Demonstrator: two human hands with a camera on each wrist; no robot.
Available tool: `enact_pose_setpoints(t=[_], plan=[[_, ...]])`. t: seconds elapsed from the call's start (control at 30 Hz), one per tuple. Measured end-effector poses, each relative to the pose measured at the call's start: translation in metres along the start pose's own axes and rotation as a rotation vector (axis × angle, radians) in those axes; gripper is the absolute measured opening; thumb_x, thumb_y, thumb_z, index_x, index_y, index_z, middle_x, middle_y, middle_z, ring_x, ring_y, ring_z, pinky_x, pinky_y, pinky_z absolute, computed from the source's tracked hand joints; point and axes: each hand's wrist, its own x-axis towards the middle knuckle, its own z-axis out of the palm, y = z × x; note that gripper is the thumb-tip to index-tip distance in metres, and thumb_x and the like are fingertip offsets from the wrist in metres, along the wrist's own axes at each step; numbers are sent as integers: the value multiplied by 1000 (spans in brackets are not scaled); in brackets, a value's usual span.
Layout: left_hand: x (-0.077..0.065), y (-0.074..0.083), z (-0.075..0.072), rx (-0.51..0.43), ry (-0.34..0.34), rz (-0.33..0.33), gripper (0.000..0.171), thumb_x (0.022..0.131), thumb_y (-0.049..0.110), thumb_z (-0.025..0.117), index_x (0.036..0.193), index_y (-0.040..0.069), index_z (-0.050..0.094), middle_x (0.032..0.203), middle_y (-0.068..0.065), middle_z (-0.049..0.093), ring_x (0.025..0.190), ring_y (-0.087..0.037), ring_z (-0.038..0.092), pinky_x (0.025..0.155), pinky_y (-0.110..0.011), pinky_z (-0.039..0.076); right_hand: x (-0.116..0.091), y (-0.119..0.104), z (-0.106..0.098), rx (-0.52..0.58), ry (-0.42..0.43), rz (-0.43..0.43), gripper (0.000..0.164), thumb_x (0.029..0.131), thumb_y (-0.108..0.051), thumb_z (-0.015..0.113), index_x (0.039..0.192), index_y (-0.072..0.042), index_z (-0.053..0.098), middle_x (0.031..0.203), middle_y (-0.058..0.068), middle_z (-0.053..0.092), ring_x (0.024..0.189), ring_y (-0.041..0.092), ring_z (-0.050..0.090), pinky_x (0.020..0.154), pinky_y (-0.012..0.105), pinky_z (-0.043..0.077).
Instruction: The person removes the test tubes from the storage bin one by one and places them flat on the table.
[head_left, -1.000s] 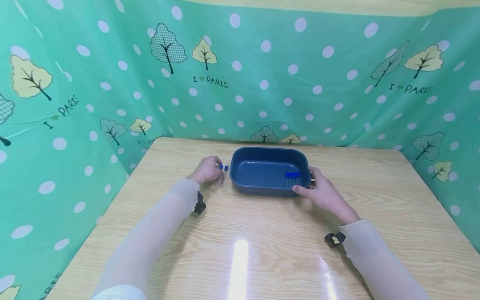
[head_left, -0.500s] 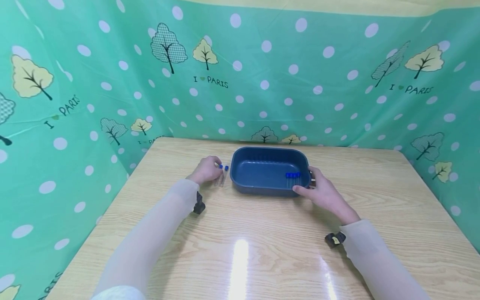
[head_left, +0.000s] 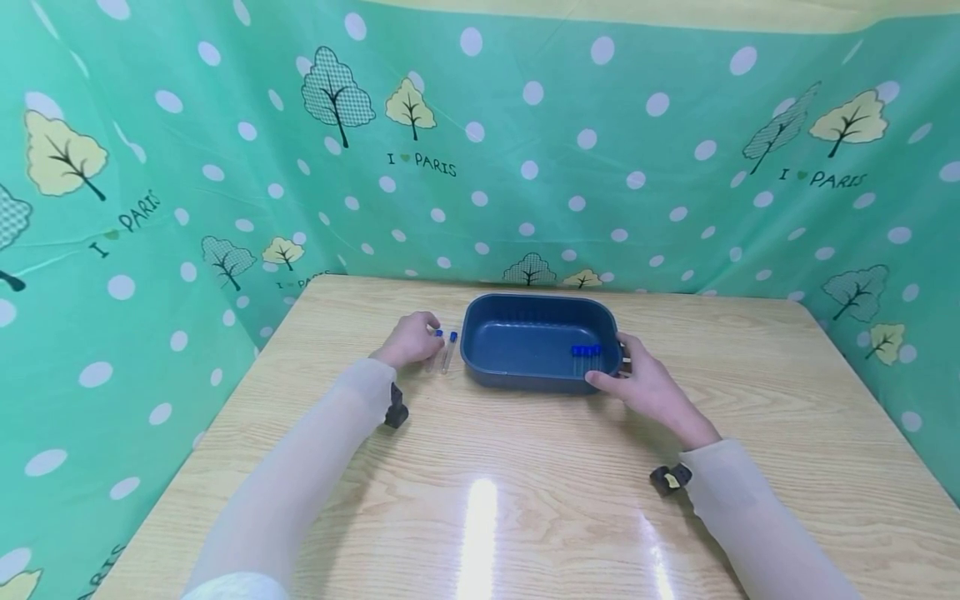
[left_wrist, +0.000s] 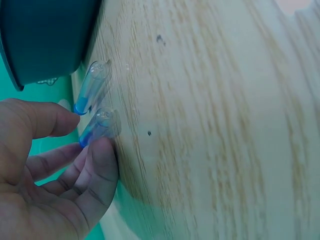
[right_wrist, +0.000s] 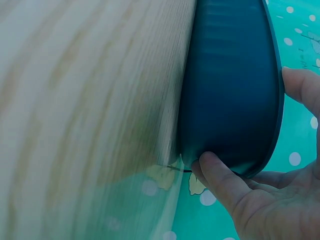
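Observation:
Two clear tubes with blue caps lie side by side on the table, left of a dark blue plastic tub (head_left: 517, 384). My left hand (head_left: 411, 339) is over the left tube (left_wrist: 104, 119), its fingertips touching it near the cap. In the left wrist view the thumb stands apart from this tube, below the cap of the other tube (left_wrist: 94, 82). At the tub's right end, my right hand (head_left: 643, 385) grips it, thumb on the rim and fingers against the outer wall in the right wrist view. Several more blue-capped tubes (head_left: 587, 351) lie in a row inside the tub.
The wooden table (head_left: 525, 467) stretches out in front of the tub and to both sides. A green dotted curtain (head_left: 555, 158) hangs behind the table and along its left and right sides. Black wrist cameras sit on both sleeves.
My left hand has shifted slightly left, and the left tube has moved with it, widening the gap to the other tube. My right hand and the tub have stayed in place.

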Motion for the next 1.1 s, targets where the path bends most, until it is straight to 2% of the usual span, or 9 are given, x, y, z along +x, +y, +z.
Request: enact_pose_setpoints(t=[0.23, 0.5, 1.1], plan=[[0, -1, 0, 3, 13, -4, 43, 89, 17, 60, 127, -3, 52, 100, -17, 63, 60, -15, 60, 63, -28, 49, 0, 0, 0, 4, -1, -2, 92, 86, -44, 67, 151, -6, 15, 149, 25, 29, 127, 47, 42, 96, 58, 41], [-2, -2, -1, -16, 2, -5, 44, 90, 16, 59, 128, -4, 50, 80, -10, 65, 58, -15, 59, 58, -28, 49, 0, 0, 0, 7, 0, -4, 91, 86, -43, 68, 151, -6, 15, 149, 25, 29, 126, 47, 42, 96, 59, 40], [-3, -5, -3, -23, -3, 10, 40, 89, 14, 58, 124, -3, 52, 69, -7, 63, 56, -15, 59, 57, -27, 48, 0, 0, -1, -3, -2, -7, 94, 85, -47, 67, 151, -5, 15, 148, 26, 30, 126, 46, 42, 96, 58, 40]])
